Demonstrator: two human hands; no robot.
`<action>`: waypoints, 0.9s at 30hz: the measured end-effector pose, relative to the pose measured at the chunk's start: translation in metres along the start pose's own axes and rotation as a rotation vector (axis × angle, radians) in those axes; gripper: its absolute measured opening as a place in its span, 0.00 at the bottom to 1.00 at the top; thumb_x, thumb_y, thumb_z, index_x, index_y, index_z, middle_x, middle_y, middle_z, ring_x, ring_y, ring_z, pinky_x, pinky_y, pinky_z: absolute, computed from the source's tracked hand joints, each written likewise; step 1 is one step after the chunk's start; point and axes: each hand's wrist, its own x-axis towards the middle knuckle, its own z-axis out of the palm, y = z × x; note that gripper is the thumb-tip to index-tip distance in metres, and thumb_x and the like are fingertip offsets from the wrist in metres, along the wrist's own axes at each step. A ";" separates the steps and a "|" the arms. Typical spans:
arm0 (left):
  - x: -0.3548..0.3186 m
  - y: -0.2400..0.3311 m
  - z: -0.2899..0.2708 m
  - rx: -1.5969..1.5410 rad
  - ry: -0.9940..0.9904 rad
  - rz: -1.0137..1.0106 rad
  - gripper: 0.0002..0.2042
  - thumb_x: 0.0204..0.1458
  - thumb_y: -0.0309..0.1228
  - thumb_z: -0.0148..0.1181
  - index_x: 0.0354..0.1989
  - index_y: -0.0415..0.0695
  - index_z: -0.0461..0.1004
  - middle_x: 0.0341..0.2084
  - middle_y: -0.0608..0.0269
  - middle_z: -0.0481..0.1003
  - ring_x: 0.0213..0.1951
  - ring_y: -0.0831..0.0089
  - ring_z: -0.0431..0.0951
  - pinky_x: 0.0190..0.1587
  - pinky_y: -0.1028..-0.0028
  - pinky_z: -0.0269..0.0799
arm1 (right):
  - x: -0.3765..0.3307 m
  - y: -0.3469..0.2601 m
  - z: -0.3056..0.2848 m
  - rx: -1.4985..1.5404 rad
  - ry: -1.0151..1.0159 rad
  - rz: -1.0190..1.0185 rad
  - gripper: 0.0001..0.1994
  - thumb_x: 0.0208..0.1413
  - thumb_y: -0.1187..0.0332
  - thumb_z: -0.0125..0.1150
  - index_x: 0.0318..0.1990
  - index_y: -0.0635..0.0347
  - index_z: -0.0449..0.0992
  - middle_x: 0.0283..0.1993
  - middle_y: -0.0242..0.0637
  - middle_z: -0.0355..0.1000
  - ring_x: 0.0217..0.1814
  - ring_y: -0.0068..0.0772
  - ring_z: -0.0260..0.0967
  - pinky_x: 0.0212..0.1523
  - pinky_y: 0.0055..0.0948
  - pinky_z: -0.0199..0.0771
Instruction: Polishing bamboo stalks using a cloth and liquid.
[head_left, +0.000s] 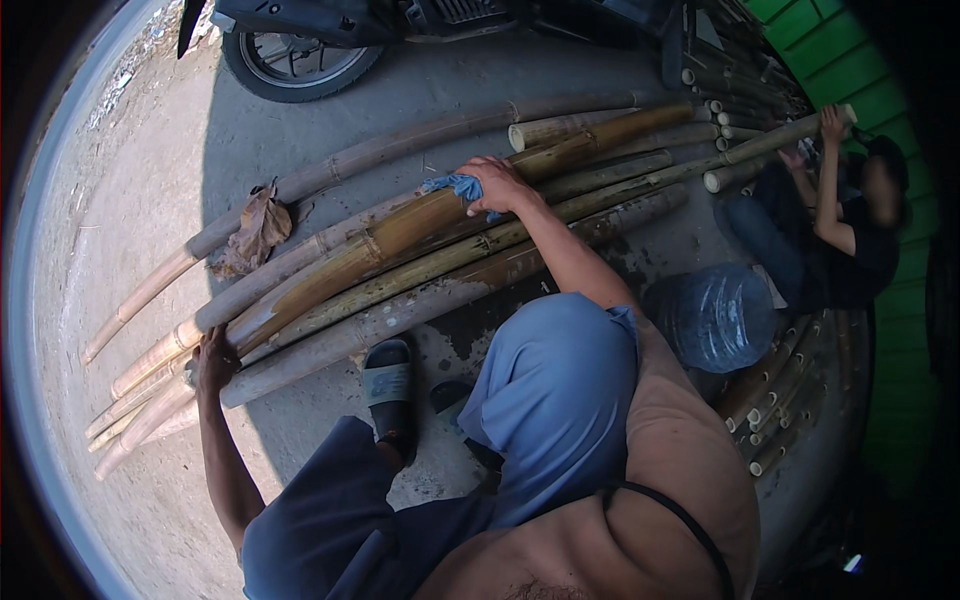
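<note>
The brown bamboo pole (415, 226) lies slantwise in front of the seated person, on top of or among the other bamboo poles (385, 318) laid along the concrete floor (300, 410). From where I stand it's the richest coloured of the lot: a warm, honey-brown skin with a slight gloss, darker mottling toward its upper right end, and a knobbly ring with a pale edge partway along. Its neighbours look greyer or greenish, duller and blotched. Toward the left, the poles run out of the shade and turn pale in the sun.

The right hand (495, 185) is curled over the pole, fingers clamped on a crumpled blue cloth (455, 186) pressed against it. The left hand (213, 358) lies lower down, against the brown pole; how tightly its fingers close, I can't tell. A big dry leaf (262, 228) sits on the poles nearby. Off to the right, a co-worker (780, 240) has a hand on another pole's end.
</note>
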 end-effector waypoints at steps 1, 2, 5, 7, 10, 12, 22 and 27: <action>0.002 0.009 0.003 -0.023 0.044 0.026 0.42 0.39 0.26 0.76 0.70 0.49 0.68 0.58 0.56 0.75 0.65 0.49 0.71 0.66 0.42 0.61 | 0.002 0.013 -0.006 0.112 -0.037 0.049 0.41 0.45 0.51 0.86 0.68 0.49 0.75 0.69 0.38 0.72 0.76 0.47 0.64 0.78 0.50 0.59; 0.018 0.033 0.005 -0.040 0.046 0.053 0.42 0.39 0.26 0.76 0.70 0.49 0.68 0.58 0.56 0.75 0.65 0.49 0.71 0.66 0.42 0.61 | -0.003 0.044 -0.011 0.232 -0.027 0.142 0.43 0.48 0.46 0.82 0.70 0.52 0.72 0.69 0.43 0.72 0.73 0.50 0.67 0.79 0.52 0.56; 0.023 0.097 -0.012 -0.058 -0.008 0.127 0.45 0.37 0.32 0.82 0.69 0.50 0.69 0.58 0.56 0.75 0.64 0.51 0.72 0.67 0.44 0.58 | -0.012 0.048 0.006 0.253 0.186 0.341 0.38 0.60 0.40 0.70 0.66 0.57 0.66 0.65 0.51 0.74 0.68 0.52 0.73 0.72 0.52 0.64; 0.032 0.123 -0.011 -0.074 0.021 0.164 0.46 0.35 0.34 0.83 0.69 0.50 0.69 0.58 0.55 0.75 0.64 0.51 0.72 0.66 0.44 0.59 | -0.008 0.024 0.038 0.093 0.261 0.320 0.30 0.67 0.40 0.59 0.59 0.57 0.63 0.54 0.52 0.77 0.61 0.54 0.76 0.61 0.53 0.70; 0.037 0.150 -0.009 -0.063 0.065 0.205 0.48 0.33 0.37 0.85 0.70 0.51 0.70 0.58 0.55 0.75 0.64 0.50 0.71 0.65 0.45 0.61 | 0.012 -0.055 0.082 0.216 0.383 0.066 0.19 0.68 0.52 0.60 0.45 0.62 0.76 0.44 0.48 0.76 0.53 0.54 0.73 0.61 0.54 0.67; 0.047 0.174 -0.003 -0.059 0.089 0.249 0.49 0.32 0.38 0.85 0.71 0.51 0.70 0.58 0.54 0.75 0.64 0.50 0.71 0.65 0.46 0.62 | 0.007 -0.099 0.105 0.176 0.536 -0.032 0.17 0.65 0.57 0.62 0.45 0.65 0.77 0.47 0.52 0.74 0.59 0.56 0.68 0.62 0.55 0.67; 0.012 0.071 0.008 0.045 0.052 0.070 0.51 0.37 0.51 0.84 0.72 0.46 0.67 0.65 0.47 0.73 0.67 0.45 0.71 0.67 0.44 0.64 | -0.068 -0.020 0.066 0.023 0.760 0.002 0.17 0.59 0.57 0.67 0.50 0.56 0.77 0.56 0.42 0.75 0.67 0.49 0.67 0.74 0.61 0.54; 0.019 0.058 0.009 0.124 -0.042 -0.036 0.50 0.39 0.57 0.81 0.70 0.44 0.67 0.64 0.50 0.72 0.68 0.48 0.69 0.69 0.40 0.59 | -0.104 -0.022 0.061 -0.067 0.468 0.097 0.37 0.44 0.58 0.84 0.64 0.47 0.74 0.70 0.38 0.68 0.79 0.46 0.59 0.82 0.64 0.39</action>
